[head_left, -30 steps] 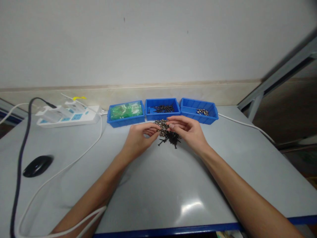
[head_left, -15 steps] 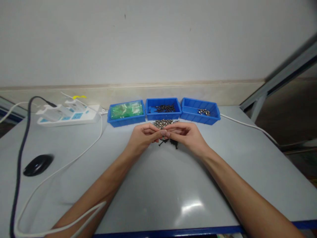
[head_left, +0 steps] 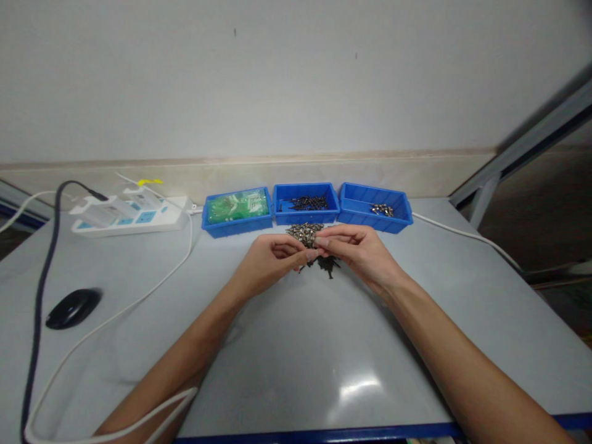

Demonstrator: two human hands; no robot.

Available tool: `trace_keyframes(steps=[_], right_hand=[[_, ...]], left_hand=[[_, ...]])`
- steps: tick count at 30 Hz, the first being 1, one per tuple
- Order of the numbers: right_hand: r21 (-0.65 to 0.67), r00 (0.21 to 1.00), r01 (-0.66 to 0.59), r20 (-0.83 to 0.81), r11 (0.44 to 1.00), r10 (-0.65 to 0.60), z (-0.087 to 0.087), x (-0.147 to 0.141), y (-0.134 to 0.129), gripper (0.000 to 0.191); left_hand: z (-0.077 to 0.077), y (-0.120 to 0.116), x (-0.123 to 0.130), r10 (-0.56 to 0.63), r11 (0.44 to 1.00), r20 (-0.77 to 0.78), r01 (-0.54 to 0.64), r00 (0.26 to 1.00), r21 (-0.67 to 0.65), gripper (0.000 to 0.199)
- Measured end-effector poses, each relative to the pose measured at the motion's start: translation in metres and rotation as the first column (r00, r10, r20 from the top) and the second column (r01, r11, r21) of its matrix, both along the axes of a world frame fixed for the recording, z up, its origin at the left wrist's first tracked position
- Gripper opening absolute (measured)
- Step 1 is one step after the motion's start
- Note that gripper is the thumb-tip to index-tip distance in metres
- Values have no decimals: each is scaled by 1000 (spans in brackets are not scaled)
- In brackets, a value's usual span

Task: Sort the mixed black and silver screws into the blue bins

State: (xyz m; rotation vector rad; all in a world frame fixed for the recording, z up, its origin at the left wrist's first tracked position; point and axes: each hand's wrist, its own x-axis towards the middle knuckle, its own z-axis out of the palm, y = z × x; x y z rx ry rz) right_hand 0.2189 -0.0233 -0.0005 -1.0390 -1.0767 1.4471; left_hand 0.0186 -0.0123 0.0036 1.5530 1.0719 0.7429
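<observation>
My left hand [head_left: 272,259] and my right hand [head_left: 354,250] meet above a pile of small metal pieces on the table. Both have thumb and fingers pinched together, their tips touching or nearly so; what they pinch is too small to name. Silvery fasteners [head_left: 303,233] lie just behind the fingertips. Dark screws [head_left: 328,266] lie at the near side of the pile, partly hidden by my hands. Behind stand three blue bins: the left bin [head_left: 238,228] holds green plastic packets, the middle bin [head_left: 305,216] dark screws, the right bin [head_left: 370,219] a few shiny metal pieces.
A white power strip [head_left: 134,229] with plugged-in adapters stands at the back left. A black mouse [head_left: 74,308] lies on the left of the table [head_left: 296,370]. White cables [head_left: 134,302] and a dark cable [head_left: 44,277] run along the left. A wall rises behind the bins.
My right hand has shifted slightly, and its fingertips now sit a little higher than the left thumb. More of the pile shows between my hands. The bins have stayed put.
</observation>
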Motion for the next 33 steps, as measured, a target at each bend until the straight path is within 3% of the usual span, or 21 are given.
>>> trace_keyframes(steps=[2,5,6,8,14,18,21,25,28,33], right_hand=[[93,975,220,13,971,-222,-2,3,3,26],[278,838,523,6,806,-546,-8,12,9,32],[314,801,567,8,762,-599,-10,15,11,35],[348,778,581,27,736,-628,-13,19,13,37],[244,824,545,21,802,-566,-7,15,9,35],[211,855,500,36,840,-518,-4,10,7,29],[207,889,416,109,885,-444,-3,9,6,22],[230,938,206,231,951,-259,0,4,2,21],[169,970,40,232,985,-79,3,0,-2,23],[54,989,-95,123,994,88,3,-1,-5,28]], left_hand=[[-2,2,-5,-17,975,-166,53,986,216,32],[-8,5,-11,-40,886,-364,202,931,417,25],[-10,6,-12,-52,868,-403,241,914,435,20],[-11,6,-13,-57,851,-455,281,889,444,7],[-7,4,-12,-56,830,-535,336,843,444,13],[-5,6,-15,-32,829,-522,315,852,462,12],[-3,6,-14,-35,875,-407,225,913,428,9],[1,2,-9,-7,935,-119,49,993,352,4],[4,0,-6,36,962,46,-47,998,270,17],[4,-2,-4,61,968,116,-87,991,237,24]])
